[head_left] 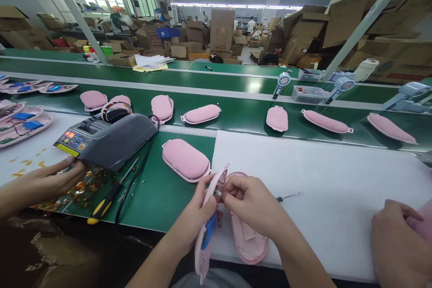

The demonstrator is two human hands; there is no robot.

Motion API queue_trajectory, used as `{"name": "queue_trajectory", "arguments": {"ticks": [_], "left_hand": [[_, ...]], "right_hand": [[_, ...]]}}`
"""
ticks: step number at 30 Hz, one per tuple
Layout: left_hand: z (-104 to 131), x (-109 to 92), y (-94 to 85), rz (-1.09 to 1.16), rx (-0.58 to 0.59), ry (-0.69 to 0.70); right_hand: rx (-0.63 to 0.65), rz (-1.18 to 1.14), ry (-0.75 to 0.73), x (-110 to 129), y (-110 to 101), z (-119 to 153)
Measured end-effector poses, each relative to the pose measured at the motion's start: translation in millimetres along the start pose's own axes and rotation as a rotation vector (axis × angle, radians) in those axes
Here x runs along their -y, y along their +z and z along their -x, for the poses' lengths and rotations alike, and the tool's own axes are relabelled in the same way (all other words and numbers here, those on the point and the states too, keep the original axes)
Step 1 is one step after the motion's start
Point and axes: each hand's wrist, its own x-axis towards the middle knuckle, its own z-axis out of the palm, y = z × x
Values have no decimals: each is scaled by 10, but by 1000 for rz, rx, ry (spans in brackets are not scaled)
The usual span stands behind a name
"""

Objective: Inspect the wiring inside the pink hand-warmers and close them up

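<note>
My left hand [199, 211] is closed around a pink plastic shell half [202, 252], held on edge with its inner side turned right. A blue block [209, 229] and some wiring show inside that shell. The fingers of my right hand [246, 198] pinch at a small part by the shell's upper inner side; what they hold is too small to make out. Below my right hand, another pink shell half [251, 245] lies with its hollow side up on the white mat [320, 189]. A closed pink oval case [186, 159] rests just beyond my left hand.
At left, a co-worker's hand [64, 175] touches a grey tape dispenser [108, 139]. Near it lie a yellow-black screwdriver [104, 204] and amber tape scraps. Another person's hand [398, 234] is at right. Several pink cases and handheld fans [282, 82] line the green bench.
</note>
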Motion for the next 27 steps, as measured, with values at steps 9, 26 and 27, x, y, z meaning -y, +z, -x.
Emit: {"name": "queue_trajectory", "arguments": {"ticks": [9, 26, 27], "left_hand": [[8, -30, -9, -196, 34, 95], [-240, -80, -80, 131, 77, -148], [-242, -108, -89, 150, 74, -159]], "right_hand": [[35, 96, -5, 89, -49, -11], [-505, 431, 66, -744, -302, 291], [-464, 480, 61, -930, -322, 344]]}}
